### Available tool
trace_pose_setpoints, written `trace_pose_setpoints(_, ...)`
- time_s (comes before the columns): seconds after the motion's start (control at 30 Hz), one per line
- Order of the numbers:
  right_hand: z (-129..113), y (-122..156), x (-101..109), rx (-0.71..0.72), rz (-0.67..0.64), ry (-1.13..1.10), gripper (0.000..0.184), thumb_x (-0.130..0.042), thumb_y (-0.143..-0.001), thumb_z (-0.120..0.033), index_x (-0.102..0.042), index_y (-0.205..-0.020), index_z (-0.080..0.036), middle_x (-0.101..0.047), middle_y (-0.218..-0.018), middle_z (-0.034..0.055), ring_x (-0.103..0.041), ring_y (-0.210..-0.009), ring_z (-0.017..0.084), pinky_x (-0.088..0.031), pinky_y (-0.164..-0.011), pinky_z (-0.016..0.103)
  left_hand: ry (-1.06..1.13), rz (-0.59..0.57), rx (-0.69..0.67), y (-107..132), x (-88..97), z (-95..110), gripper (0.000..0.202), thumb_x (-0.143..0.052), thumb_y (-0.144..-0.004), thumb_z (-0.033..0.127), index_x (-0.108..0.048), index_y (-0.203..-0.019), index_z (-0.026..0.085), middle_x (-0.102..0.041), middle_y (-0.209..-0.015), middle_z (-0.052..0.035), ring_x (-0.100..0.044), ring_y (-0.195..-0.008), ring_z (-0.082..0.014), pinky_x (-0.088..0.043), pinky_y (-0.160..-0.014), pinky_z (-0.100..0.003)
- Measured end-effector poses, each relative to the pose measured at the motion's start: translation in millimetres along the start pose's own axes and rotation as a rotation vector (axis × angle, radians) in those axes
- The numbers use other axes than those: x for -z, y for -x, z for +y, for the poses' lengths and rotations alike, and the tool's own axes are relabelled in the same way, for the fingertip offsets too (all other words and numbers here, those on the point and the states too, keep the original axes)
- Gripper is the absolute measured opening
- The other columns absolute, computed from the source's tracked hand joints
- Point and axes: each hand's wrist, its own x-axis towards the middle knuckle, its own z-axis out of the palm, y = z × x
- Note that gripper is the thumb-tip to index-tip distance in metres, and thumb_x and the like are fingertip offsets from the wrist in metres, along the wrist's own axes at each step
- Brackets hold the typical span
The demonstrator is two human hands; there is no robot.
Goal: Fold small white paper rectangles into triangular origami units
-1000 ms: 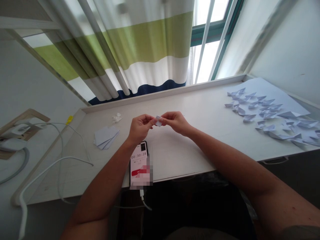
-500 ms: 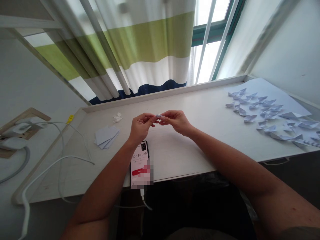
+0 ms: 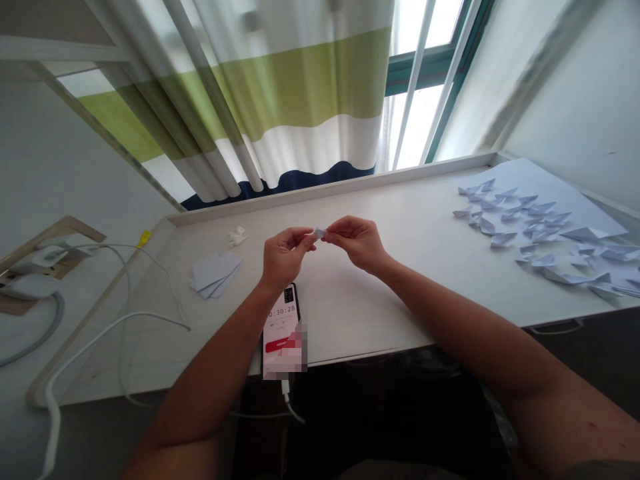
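Over the middle of the white table, my left hand and my right hand pinch a small folded piece of white paper between their fingertips. The paper is held a little above the tabletop and shows only as a thin edge. Both hands have their fingers closed on it. A phone with a running timer lies on the table just below my left wrist.
A small stack of white paper slips lies to the left. Several folded paper pieces are spread on a large white sheet at the right. A crumpled scrap and white cables lie left. Curtain and window are behind.
The paper piece has been folded flatter between my fingertips, from a visible small face to a thin edge. Both hands stay in nearly the same place.
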Motion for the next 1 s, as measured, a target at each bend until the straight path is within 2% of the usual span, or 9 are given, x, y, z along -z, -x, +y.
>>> trace_pose_setpoints(0.17, 6.4, -2.1, 4.1, -0.109, -0.028, -0.043, 0.052, -0.104, -0.063, -0.052, -0.078, -0.095, -0.019, -0.084, -0.089, 0.0054, -0.081, -0.088, 0.022, -0.067, -0.091, 0.043, -0.043, -0.050, 0.064, -1.8, 1.9, -8.4, 0.027, -0.088, -0.087, 0.041, -0.085, -0.098, 0.017, -0.082, -0.082, -0.0060, -0.074, -0.069, -0.0168, -0.062, -0.070, -0.031)
trace_pose_setpoints(0.27, 5.8, -1.9, 5.8, -0.170, -0.096, -0.004, 0.054, -0.101, -0.068, -0.055, -0.081, -0.101, -0.017, -0.084, -0.088, 0.0068, -0.081, -0.085, 0.022, -0.067, -0.087, 0.041, -0.033, -0.092, 0.040, -1.3, 2.0, -7.3, 0.028, -0.088, -0.086, 0.041, -0.083, -0.101, 0.017, -0.081, -0.084, -0.0057, -0.075, -0.073, -0.0176, -0.062, -0.074, -0.032)
trace_pose_setpoints(0.47, -2.2, 0.2, 5.8, -0.110, -0.154, 0.136, 0.047, -0.092, -0.079, -0.060, -0.081, -0.088, -0.015, -0.080, -0.079, 0.0078, -0.073, -0.070, 0.018, -0.063, -0.069, 0.034, 0.006, -0.121, 0.025, 1.3, 0.2, 0.2, 0.033, -0.092, -0.083, 0.042, -0.075, -0.098, 0.017, -0.078, -0.083, -0.0044, -0.075, -0.073, -0.0172, -0.062, -0.075, -0.032)
trace_pose_setpoints(0.6, -4.9, -0.3, 8.4, -0.113, -0.197, 0.158, 0.036, -0.089, -0.083, -0.051, -0.078, -0.081, -0.016, -0.078, -0.073, 0.0055, -0.068, -0.064, 0.015, -0.060, -0.063, 0.032, 0.071, -0.258, 0.120, 0.1, 1.2, -3.6, 0.044, -0.090, -0.084, 0.046, -0.075, -0.112, 0.016, -0.079, -0.083, -0.0054, -0.077, -0.076, -0.0186, -0.063, -0.077, -0.033)
trace_pose_setpoints(0.7, -3.6, -0.7, 9.1, -0.170, -0.205, 0.140, 0.027, -0.087, -0.084, -0.041, -0.077, -0.076, -0.017, -0.075, -0.068, 0.0033, -0.066, -0.062, 0.014, -0.058, -0.060, 0.029, 0.120, -0.342, 0.177, -1.4, 2.6, -4.0, 0.047, -0.093, -0.080, 0.048, -0.074, -0.109, 0.016, -0.078, -0.077, -0.0041, -0.076, -0.073, -0.0189, -0.062, -0.074, -0.034)
trace_pose_setpoints(0.77, -2.2, -0.6, 8.2, -0.208, -0.218, 0.083, 0.028, -0.088, -0.083, -0.044, -0.077, -0.079, -0.018, -0.074, -0.067, 0.0015, -0.066, -0.061, 0.014, -0.058, -0.059, 0.028, 0.141, -0.317, 0.194, -2.2, 3.0, -1.9, 0.048, -0.096, -0.076, 0.047, -0.072, -0.103, 0.017, -0.076, -0.072, -0.0017, -0.075, -0.069, -0.0177, -0.061, -0.072, -0.032)
trace_pose_setpoints(0.87, -1.0, -0.1, 6.3, -0.244, -0.238, -0.048, 0.042, -0.087, -0.084, -0.058, -0.077, -0.088, -0.018, -0.078, -0.074, 0.0028, -0.071, -0.064, 0.015, -0.063, -0.063, 0.031, 0.173, -0.189, 0.179, -2.9, 2.2, 1.2, 0.046, -0.098, -0.073, 0.048, -0.070, -0.095, 0.018, -0.076, -0.071, -0.0002, -0.073, -0.067, -0.0156, -0.060, -0.072, -0.031)
trace_pose_setpoints(0.93, -0.7, 0.1, 5.5, -0.218, -0.229, -0.085, 0.047, -0.088, -0.083, -0.062, -0.078, -0.101, -0.019, -0.081, -0.080, 0.0033, -0.075, -0.069, 0.016, -0.066, -0.071, 0.034, 0.198, -0.138, 0.177, -3.0, 1.3, 1.2, 0.046, -0.097, -0.074, 0.050, -0.073, -0.098, 0.018, -0.077, -0.072, -0.0006, -0.073, -0.067, -0.0154, -0.061, -0.073, -0.031)
trace_pose_setpoints(1.0, 0.3, 0.1, 5.4, -0.156, -0.203, -0.062, 0.052, -0.092, -0.080, -0.058, -0.079, -0.112, -0.020, -0.082, -0.083, 0.0022, -0.077, -0.073, 0.017, -0.067, -0.077, 0.036, 0.201, -0.136, 0.196, -2.8, 0.9, -0.9, 0.048, -0.096, -0.076, 0.051, -0.076, -0.105, 0.018, -0.080, -0.075, -0.0020, -0.074, -0.068, -0.0164, -0.061, -0.073, -0.033)
